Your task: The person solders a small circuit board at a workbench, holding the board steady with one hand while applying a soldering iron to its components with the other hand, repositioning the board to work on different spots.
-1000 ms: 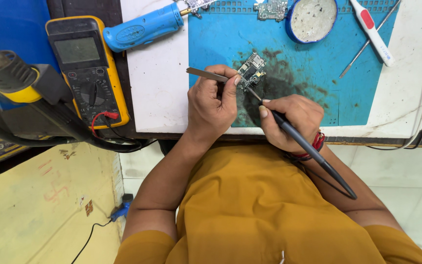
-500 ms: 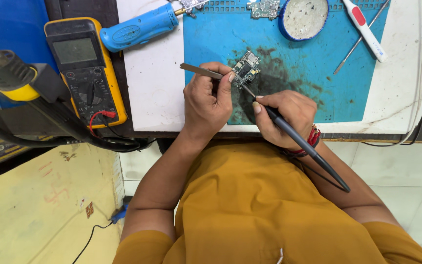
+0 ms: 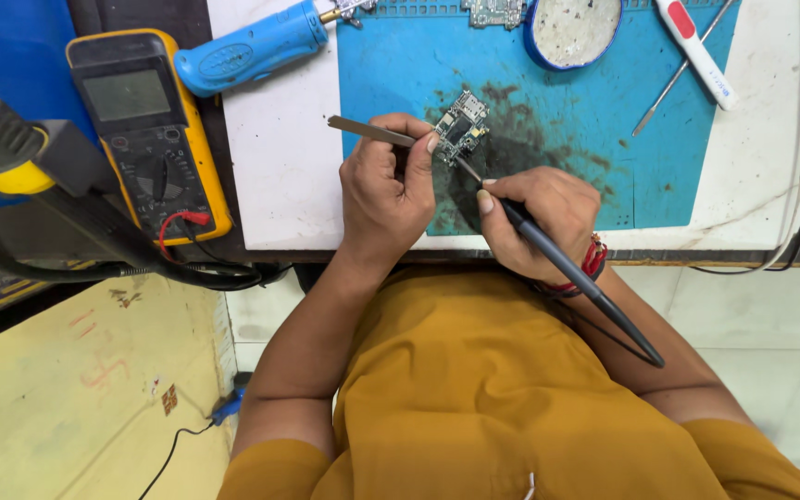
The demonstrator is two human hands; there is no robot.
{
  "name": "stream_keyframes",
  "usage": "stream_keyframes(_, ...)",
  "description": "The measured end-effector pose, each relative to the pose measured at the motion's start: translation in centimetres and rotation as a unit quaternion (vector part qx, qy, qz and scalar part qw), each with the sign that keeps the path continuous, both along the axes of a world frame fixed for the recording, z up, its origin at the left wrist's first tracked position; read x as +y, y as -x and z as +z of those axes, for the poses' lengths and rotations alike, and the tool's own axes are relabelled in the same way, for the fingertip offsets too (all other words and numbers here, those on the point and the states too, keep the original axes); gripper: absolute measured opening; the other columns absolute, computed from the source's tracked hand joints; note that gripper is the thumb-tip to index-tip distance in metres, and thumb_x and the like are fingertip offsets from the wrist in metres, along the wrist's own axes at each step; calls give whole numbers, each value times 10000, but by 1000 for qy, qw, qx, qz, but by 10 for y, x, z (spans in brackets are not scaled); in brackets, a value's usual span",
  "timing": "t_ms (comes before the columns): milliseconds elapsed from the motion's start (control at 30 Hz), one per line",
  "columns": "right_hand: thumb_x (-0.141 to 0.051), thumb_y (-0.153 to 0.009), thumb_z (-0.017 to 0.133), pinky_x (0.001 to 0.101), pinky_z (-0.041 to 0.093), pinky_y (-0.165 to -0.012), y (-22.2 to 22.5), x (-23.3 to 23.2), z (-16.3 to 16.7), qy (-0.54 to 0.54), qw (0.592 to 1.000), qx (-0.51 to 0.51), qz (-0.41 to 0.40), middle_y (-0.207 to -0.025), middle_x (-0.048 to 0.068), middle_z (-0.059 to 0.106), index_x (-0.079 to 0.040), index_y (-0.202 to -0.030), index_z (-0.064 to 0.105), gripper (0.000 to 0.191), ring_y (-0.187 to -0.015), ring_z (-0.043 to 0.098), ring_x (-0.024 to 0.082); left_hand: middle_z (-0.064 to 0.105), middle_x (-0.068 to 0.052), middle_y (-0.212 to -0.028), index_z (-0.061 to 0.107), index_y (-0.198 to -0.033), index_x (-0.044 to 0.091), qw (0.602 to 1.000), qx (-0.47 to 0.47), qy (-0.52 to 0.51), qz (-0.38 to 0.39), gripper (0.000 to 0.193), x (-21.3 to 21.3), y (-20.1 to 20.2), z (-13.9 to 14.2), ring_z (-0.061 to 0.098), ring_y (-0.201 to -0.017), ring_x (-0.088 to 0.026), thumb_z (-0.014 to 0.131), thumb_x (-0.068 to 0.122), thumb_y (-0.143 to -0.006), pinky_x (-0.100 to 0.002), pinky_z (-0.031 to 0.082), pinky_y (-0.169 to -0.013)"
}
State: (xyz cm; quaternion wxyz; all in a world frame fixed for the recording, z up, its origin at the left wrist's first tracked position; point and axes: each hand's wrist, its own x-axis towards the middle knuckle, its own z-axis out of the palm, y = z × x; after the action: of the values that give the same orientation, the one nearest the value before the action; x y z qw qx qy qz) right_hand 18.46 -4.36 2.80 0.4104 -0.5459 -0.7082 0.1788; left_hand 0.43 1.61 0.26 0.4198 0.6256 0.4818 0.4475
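A small circuit board (image 3: 461, 124) lies on a stained blue work mat (image 3: 668, 139). My left hand (image 3: 383, 190) grips metal tweezers (image 3: 363, 130), whose tips reach the board's left edge. My right hand (image 3: 541, 220) holds a dark soldering iron (image 3: 562, 264) like a pen. Its thin tip touches the board's lower right side, and the handle and cord trail back over my wrist.
A yellow multimeter (image 3: 148, 130) and a blue hand tool (image 3: 252, 46) lie to the left. A round blue tin (image 3: 571, 32), a white-and-red tool (image 3: 694, 51), a metal probe (image 3: 673, 85) and another board (image 3: 497, 11) sit at the far side. A hot-air handle (image 3: 2, 148) is at far left.
Both hands and the board stay together in the same grip. The view has shifted slightly, so everything sits a little higher and further left in the picture.
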Motion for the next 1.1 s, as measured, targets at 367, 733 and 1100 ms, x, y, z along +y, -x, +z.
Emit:
stream_keyframes(367, 14, -867, 772, 354, 540, -664, -1, 1, 0, -2, 1000, -3, -1, -856, 138, 726, -6, -946, 676, 126, -709, 701, 276, 668, -26, -845, 606, -1089, 26, 1000, -16, -2, -5, 87, 2, 0, 2, 607, -690, -60, 676, 70, -1064, -238, 495, -611)
stream_keyframes(733, 16, -868, 772, 355, 531, -644, -1, 1, -2, -5, 1000, -7, -4, -838, 130, 719, -13, -932, 675, 119, -686, 686, 270, 663, -24, -841, 605, -1091, 30, 1000, -15, -6, -7, 78, 3, 0, 2, 599, -677, -63, 670, 64, -1064, -241, 487, -598)
stream_keyframes(1100, 13, -882, 768, 335, 537, -634, -3, 1, -5, -10, 1000, -7, 3, -869, 135, 729, -16, -955, 658, 135, -706, 696, 267, 665, -25, -842, 605, -1088, 31, 1000, -13, -1, -4, 85, 2, -1, 1, 614, -681, -66, 674, 71, -1060, -243, 498, -607)
